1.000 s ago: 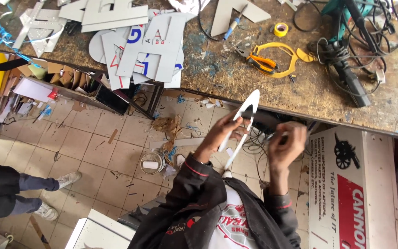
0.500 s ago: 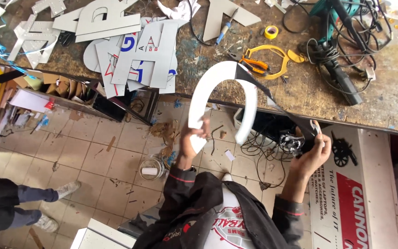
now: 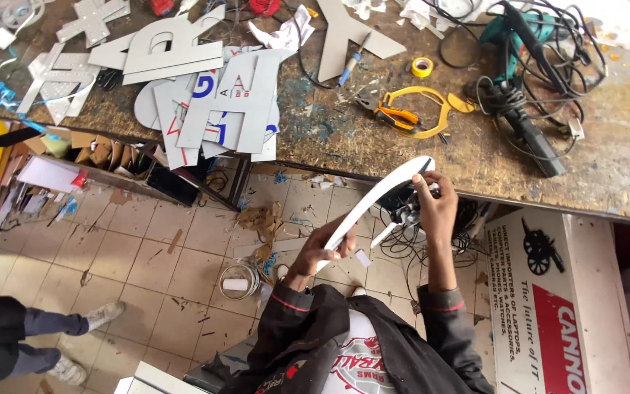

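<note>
I hold a white curved cut-out piece (image 3: 380, 195), seen nearly edge-on, above the tiled floor just in front of the workbench edge. My left hand (image 3: 324, 248) grips its lower end. My right hand (image 3: 434, 206) is closed on its upper end, near the bench edge. A small white object (image 3: 390, 232) hangs just below my right hand; I cannot tell what it is. My dark jacket sleeves (image 3: 297, 310) show at the bottom.
The workbench (image 3: 344, 138) carries a pile of grey cut-out letters (image 3: 213, 95), orange-handled pliers (image 3: 395, 115), a yellow tape roll (image 3: 422, 67) and a power tool (image 3: 526, 124) with tangled black cables. A printed box (image 3: 548, 292) stands right. Another person's legs (image 3: 30, 335) and a tin (image 3: 238, 281) lie left.
The white piece turned from showing its broad arch to nearly edge-on. My right hand came up from the lower right and took hold of its upper end.
</note>
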